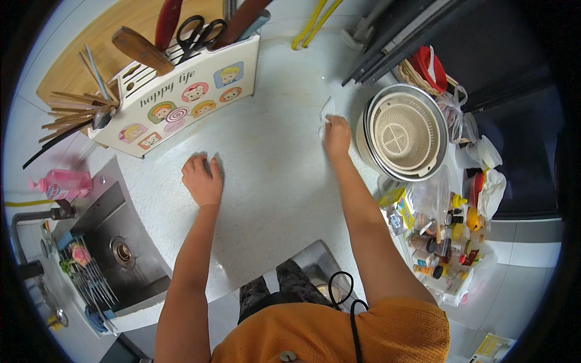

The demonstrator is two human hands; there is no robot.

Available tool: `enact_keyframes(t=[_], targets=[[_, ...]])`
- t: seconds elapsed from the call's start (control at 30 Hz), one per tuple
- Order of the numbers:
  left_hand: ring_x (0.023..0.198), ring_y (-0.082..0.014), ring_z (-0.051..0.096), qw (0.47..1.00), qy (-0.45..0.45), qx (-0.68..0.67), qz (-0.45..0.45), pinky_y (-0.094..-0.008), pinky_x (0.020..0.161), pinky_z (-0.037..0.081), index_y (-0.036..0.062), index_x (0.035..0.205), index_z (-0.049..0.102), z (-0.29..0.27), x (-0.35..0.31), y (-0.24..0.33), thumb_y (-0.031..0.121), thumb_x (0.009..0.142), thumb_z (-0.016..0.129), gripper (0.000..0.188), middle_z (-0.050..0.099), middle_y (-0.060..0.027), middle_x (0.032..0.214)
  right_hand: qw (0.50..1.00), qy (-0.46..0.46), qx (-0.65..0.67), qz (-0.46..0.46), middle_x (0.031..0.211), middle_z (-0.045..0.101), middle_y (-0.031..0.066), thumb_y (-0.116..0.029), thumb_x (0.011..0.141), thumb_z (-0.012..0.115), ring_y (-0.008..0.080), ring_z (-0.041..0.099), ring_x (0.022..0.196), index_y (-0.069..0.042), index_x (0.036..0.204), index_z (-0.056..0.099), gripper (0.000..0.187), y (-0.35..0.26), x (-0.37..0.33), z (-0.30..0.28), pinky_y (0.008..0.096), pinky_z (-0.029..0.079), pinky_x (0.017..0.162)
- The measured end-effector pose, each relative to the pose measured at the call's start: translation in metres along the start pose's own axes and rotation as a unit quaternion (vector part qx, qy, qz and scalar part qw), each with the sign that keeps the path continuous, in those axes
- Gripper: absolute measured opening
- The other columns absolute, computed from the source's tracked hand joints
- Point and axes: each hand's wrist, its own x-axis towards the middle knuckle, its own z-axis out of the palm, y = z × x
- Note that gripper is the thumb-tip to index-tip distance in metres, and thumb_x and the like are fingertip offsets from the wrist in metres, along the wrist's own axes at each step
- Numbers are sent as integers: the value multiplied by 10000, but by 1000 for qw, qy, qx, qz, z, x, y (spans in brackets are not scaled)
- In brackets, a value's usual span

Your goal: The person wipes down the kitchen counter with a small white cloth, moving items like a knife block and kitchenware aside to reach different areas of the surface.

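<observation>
the right hand [337, 135] had its grip clamped on the cloth [328, 109], toward the desk's [272, 175] right edge beside the bowl [364, 145]; the left hand's [203, 180] was apart. flat, even pressure probably suited wiping best.

Counter [272, 175]: sink [145, 260] left, bowl [363, 145] right, knife holder [175, 112] at far left.
Left hand [203, 179] on counter, in front of holder; right hand [337, 138] touching wipe [327, 110], between holder and bowl, nearer bowl. Strainer [399, 133] inside bowl. Scissors [196, 39] in holder; chopsticks [72, 109] at its left end. Soap bottle [68, 184] by tap [36, 215], left of sink. Jars [426, 244] right, nearer person than bowl.
</observation>
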Motion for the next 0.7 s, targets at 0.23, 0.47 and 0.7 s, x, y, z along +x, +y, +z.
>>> enact_keyframes(t=[0.23, 0.47, 0.7], targets=[[1076, -300, 454, 1000, 8, -4, -7, -424, 897, 346, 51, 991, 577, -1, 3, 2, 269, 828, 565, 273, 537, -123, 1098, 974, -155, 31, -162, 1352, 446, 120, -141, 893, 485, 312, 348, 1291, -83, 1282, 486, 393, -43, -46, 2, 367, 326, 1049], [1070, -304, 456, 1000, 6, 0, -7, -420, 901, 343, 50, 994, 578, 1, 3, 0, 266, 823, 569, 276, 539, -128, 1092, 962, -185, -37, -196, 1434, 329, 87, -218, 937, 425, 261, 264, 1338, -62, 1342, 385, 436, -86, -12, 28, 368, 249, 1087], [1062, -307, 459, 1000, -2, -16, -7, -419, 888, 343, 54, 1003, 575, -2, 3, 0, 265, 821, 575, 279, 535, -125, 1096, 955, -191, -40, -224, 1389, 385, 121, -205, 905, 485, 273, 343, 1295, -30, 1294, 438, 430, -37, -81, -33, 394, 277, 1067]])
